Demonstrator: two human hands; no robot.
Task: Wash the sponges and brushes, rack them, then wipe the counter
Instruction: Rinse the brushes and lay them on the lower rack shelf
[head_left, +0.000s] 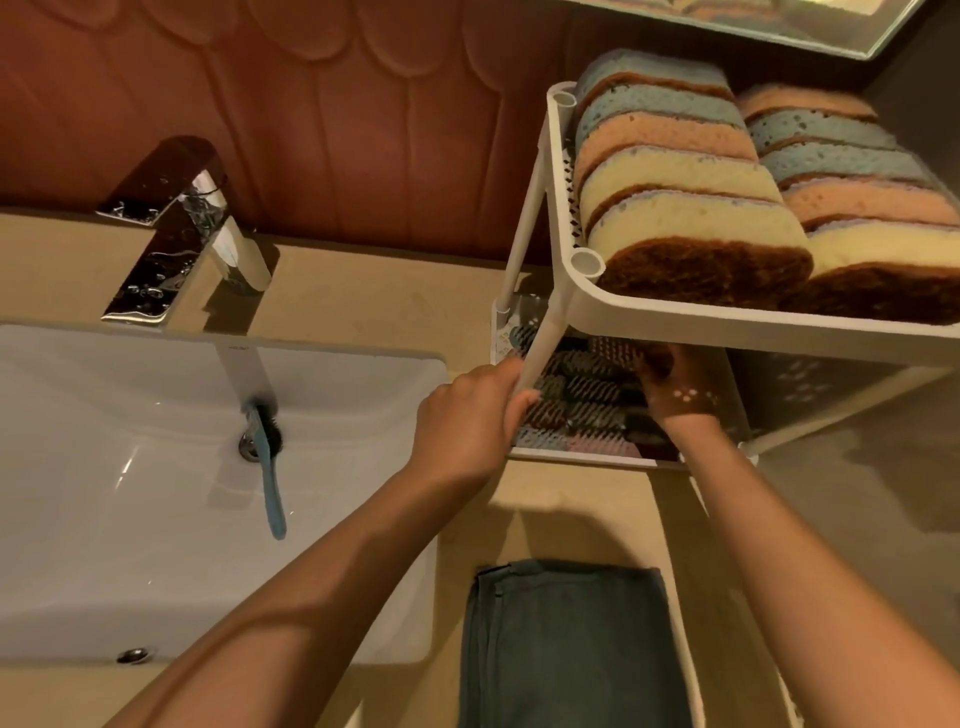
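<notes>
Now grips, with the left hand (462, 421), the slim front post of the white plastic two-tier rack (675, 325), fingers curled round it. Reaches with the right hand (675, 392) under the upper shelf, just right of that grip, in among the dark-bristled scrubbing brushes (587, 400); cannot tell in the shade whether the curled fingers pinch one or merely touch the bristles. Risks rocking the light rack by tugging the post sideways, and so spilling the load stacked above the grip. Risks, too, snagging bristles on neighbouring brushes and dragging several over the low front lip onto the beige stone counter (363, 291). Could also knock knuckles on the shelf close overhead. Carries, in the upper tray above both hands, two packed rows of blue, peach and cream sponges (691, 218) with brown scouring backs, standing on edge. Carries, in the lower tray round the right hand, brushes laid side by side. Finds, well left of the grip, one blue-handled brush (270, 483) lying in the white ceramic basin (130, 519), head at the drain, below the chrome tap (176, 234). Finds, nearer the body than the grip, a folded dark green cloth (566, 649) on the counter, likely meant for the wiping.
</notes>
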